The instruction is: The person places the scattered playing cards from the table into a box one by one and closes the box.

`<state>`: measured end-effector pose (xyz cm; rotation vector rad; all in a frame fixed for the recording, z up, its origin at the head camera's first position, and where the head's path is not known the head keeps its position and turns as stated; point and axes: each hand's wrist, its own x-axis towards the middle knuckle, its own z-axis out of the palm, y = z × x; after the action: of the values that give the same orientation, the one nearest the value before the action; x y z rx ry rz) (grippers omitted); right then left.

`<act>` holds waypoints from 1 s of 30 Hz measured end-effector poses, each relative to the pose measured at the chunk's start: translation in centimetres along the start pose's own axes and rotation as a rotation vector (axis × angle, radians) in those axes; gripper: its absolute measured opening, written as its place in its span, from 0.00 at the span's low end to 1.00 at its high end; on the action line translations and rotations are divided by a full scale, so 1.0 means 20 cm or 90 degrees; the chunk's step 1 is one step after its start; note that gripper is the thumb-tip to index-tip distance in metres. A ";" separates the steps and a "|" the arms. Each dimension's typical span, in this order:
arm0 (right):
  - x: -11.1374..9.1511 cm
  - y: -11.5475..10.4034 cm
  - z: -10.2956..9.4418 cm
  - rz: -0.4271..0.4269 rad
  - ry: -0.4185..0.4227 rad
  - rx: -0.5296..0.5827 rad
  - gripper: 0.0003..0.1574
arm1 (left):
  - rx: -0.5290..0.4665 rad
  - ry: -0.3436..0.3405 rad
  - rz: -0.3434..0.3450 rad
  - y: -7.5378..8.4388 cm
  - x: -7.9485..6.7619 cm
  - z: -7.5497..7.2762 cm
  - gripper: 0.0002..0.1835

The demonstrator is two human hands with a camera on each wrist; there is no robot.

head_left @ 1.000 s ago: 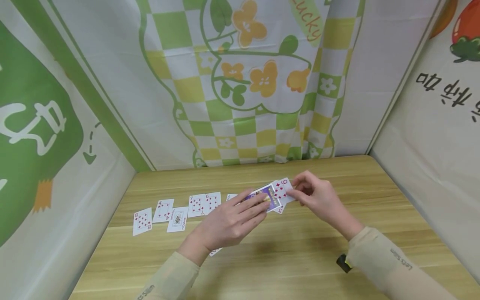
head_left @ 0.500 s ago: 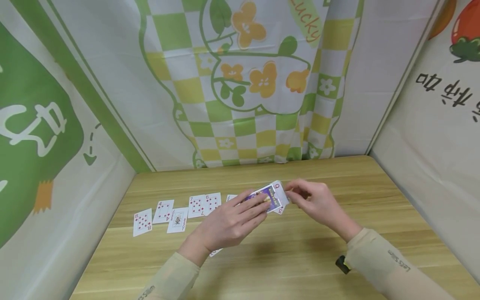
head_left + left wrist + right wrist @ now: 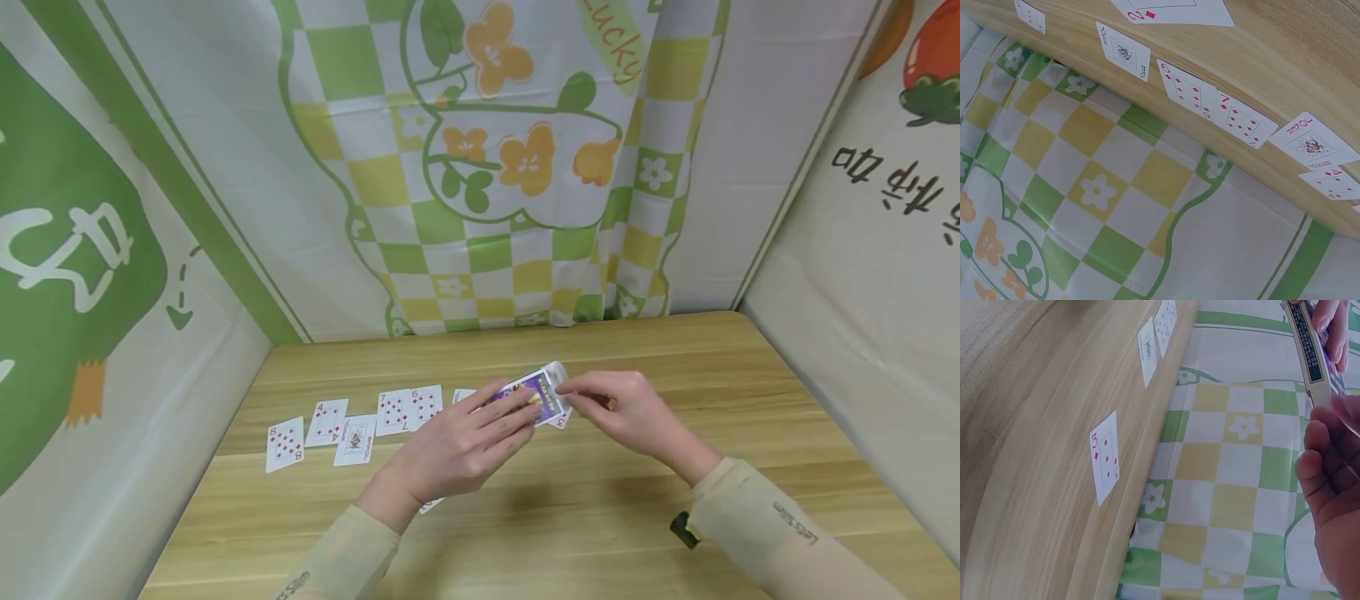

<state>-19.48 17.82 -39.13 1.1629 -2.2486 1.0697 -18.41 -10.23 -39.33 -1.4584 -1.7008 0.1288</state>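
Observation:
My left hand (image 3: 465, 446) grips a purple card box (image 3: 547, 393) above the table, its fingers laid across the printed face. In the right wrist view the dark side of the card box (image 3: 1311, 353) shows, with fingers of the left hand (image 3: 1330, 328) on it. At the box's pale open end, the thumb and forefinger of my right hand (image 3: 637, 412) pinch; that same right hand (image 3: 1341, 494) has its other fingers curled. Whether a card edge is between the fingertips is hidden. The three of diamonds (image 3: 1105, 459) lies on the table beyond the box.
Leftward on the table (image 3: 637, 533) lie face-up cards: the eight (image 3: 285, 444), four (image 3: 327, 422), seven (image 3: 393, 412) and six of diamonds (image 3: 427, 406), and a joker (image 3: 355, 439). Another joker (image 3: 1124, 52) and the two of diamonds (image 3: 1179, 11) also lie there. A checked curtain (image 3: 487, 250) hangs behind.
The nine of diamonds has slid left into the card box and out of sight. My right hand has followed it to the box's end; the left hand stays in place.

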 end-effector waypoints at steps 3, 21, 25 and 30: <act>0.00 0.00 0.00 0.000 -0.020 0.021 0.14 | 0.001 0.003 0.002 0.00 0.00 0.00 0.18; -0.05 0.09 -0.05 0.147 0.007 0.076 0.12 | -0.011 -0.018 -0.017 0.00 -0.03 -0.01 0.17; -0.05 0.16 -0.03 0.142 -0.047 0.006 0.13 | -0.010 -0.023 -0.022 0.00 -0.04 0.00 0.17; -0.06 0.27 0.02 0.164 -0.184 -0.064 0.22 | -0.007 -0.022 -0.022 0.00 -0.04 0.00 0.17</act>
<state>-23.22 20.20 -42.58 1.0647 -2.7028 0.9131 -18.48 -11.01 -39.76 -1.4415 -1.7572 0.1259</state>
